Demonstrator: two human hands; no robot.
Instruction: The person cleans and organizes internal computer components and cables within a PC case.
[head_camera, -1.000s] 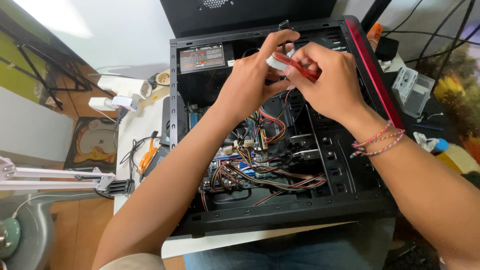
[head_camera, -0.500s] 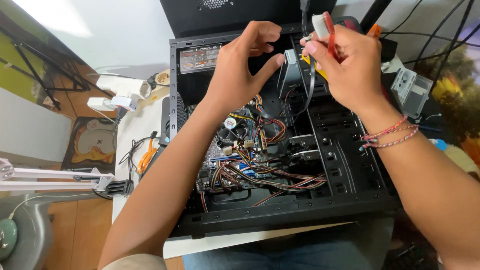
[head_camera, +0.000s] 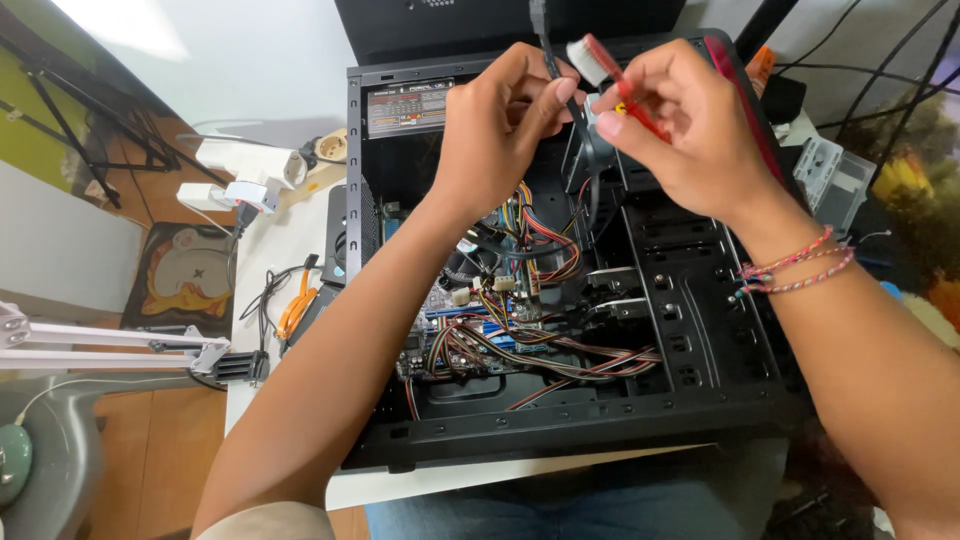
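Note:
An open black computer case (head_camera: 560, 440) lies on its side in front of me, with its motherboard and bundles of coloured wires (head_camera: 500, 320) exposed. Both hands hover over the case's upper part. My left hand (head_camera: 495, 135) pinches a black cable (head_camera: 543, 35) that runs up out of the top of the view. My right hand (head_camera: 690, 130) grips a red-handled toothbrush (head_camera: 625, 85). Its white bristle head (head_camera: 583, 55) rests against the cable, close to my left fingertips. The cable's lower end is hidden behind my fingers.
A power supply (head_camera: 410, 105) with a label sits in the case's top left corner. Left of the case are a white power strip (head_camera: 250, 160), orange-handled pliers (head_camera: 295, 305) and loose black wires. A white lamp arm (head_camera: 100, 335) reaches in from the left. A clear plastic part (head_camera: 835, 180) lies to the right.
Both hands rose from inside the case toward its top edge. The brush swung up beside the black cable, and my left fingers closed on that cable.

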